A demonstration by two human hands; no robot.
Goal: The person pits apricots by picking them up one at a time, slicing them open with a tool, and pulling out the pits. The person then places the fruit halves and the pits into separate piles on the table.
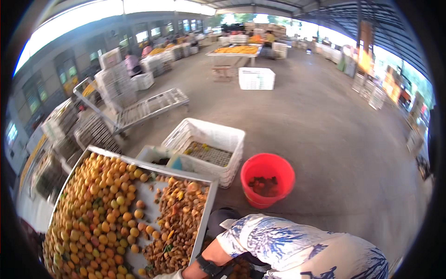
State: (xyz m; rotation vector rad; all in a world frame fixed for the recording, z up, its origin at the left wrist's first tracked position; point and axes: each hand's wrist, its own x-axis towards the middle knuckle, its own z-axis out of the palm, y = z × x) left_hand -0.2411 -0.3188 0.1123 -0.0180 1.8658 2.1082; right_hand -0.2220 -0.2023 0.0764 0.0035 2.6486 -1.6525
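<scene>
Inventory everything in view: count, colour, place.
Shallow metal-edged tray: one, grey, lower left
Small round fruit: many, yellow-orange to green, tray's left
Lumpy pieces: many, brown, tray's right
Round open bucket: one, red, right of tray
Large slatted plastic crate: one or a stack, white, beyond tray
Small open box: one, pale, left of that crate
Lone plastic crate: one, white, upper middle
Stacked plastic crates: several, whitish, left
Flat metal trolley: one, grey, upper left
Fruit-laden tables: several, pale, background
Distant people: several, colours unclear, background
Person's arm, probably right: one, white sleeve patterned blue, lower edge; hand mostly cut off
</scene>
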